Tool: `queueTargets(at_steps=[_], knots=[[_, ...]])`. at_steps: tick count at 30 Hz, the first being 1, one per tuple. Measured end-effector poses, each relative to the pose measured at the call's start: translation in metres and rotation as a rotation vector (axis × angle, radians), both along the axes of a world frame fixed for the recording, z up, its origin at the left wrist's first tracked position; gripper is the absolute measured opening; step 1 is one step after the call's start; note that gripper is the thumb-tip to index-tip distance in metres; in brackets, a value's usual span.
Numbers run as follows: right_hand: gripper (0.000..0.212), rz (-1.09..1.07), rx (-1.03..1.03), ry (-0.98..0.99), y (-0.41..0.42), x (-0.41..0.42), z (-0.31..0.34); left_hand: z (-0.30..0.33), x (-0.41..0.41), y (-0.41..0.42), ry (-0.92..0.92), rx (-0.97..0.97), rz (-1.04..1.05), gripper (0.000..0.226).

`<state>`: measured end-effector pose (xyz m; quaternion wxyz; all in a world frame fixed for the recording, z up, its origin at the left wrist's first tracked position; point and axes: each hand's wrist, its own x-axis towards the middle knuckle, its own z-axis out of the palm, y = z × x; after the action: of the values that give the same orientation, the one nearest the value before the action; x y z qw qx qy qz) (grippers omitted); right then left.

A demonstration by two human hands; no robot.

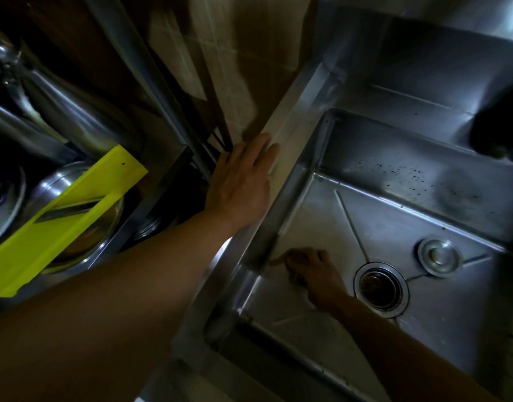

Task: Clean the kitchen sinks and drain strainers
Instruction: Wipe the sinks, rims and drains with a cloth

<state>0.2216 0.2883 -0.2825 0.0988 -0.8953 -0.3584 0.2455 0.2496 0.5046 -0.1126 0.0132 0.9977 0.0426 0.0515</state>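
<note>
Hands at the steel sink

Sink (423,227) walls and floor are shiny steel, and the sink fills the right side of the view. The drain hole (380,288) sits low in the sink floor, and it looks dark inside. A round metal drain strainer (438,254) lies on the sink floor just beside the drain hole, up and to its right. Small dark specks dot the far wall of the sink.

The right hand (310,274) is down inside the sink, near its left wall and to the left of the drain hole. Its fingers are curled around a brownish scrub pad (297,261) and press it on the sink floor.

The left hand (243,181) lies flat on the left rim of the sink. Its fingers are straight and it holds nothing.

To the left of the sink, a yellow slicer (66,219) rests slanted on a round steel bowl (84,233). More steel pots sit near it, but it is too dark to tell them apart.
</note>
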Motion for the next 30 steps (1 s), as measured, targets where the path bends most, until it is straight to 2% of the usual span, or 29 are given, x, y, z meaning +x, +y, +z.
queueTargets(at_steps=[5, 9, 11, 14, 18, 20, 22, 24, 30], knots=[[0.039, 0.281, -0.067, 0.115, -0.029, -0.034, 0.010, 0.004, -0.001, -0.002, 0.010, -0.022, 0.013, 0.056], [0.032, 0.206, -0.144, 0.299, -0.024, -0.031, 0.025, 0.007, 0.000, -0.001, 0.025, -0.035, 0.009, 0.057], [0.028, 0.083, -0.068, 0.319, -0.019, -0.010, 0.036, 0.008, 0.001, 0.000, 0.027, -0.047, 0.003, 0.057], [0.031, -0.140, 0.108, 0.231, -0.012, 0.029, 0.050, 0.009, 0.000, 0.001, 0.016, -0.072, -0.003, 0.058], [0.016, -0.662, 0.438, 0.200, 0.005, 0.074, 0.071, 0.016, 0.011, 0.003, -0.039, -0.080, -0.017, 0.052], [0.020, -0.842, 0.591, 0.216, 0.015, 0.088, 0.083, 0.022, 0.028, 0.004, -0.061, -0.065, -0.012, 0.048], [0.028, -0.964, 0.796, 0.187, 0.025, 0.101, 0.094, 0.027, 0.053, 0.001, -0.081, -0.072, -0.034, 0.047], [0.025, -1.090, 0.959, 0.165, 0.038, 0.112, 0.104, 0.027, 0.079, -0.006, -0.090, -0.077, -0.076, 0.048], [0.036, -1.176, 1.078, -0.128, 0.088, 0.149, 0.121, 0.009, 0.139, -0.012, -0.070, -0.020, -0.187, 0.051]])
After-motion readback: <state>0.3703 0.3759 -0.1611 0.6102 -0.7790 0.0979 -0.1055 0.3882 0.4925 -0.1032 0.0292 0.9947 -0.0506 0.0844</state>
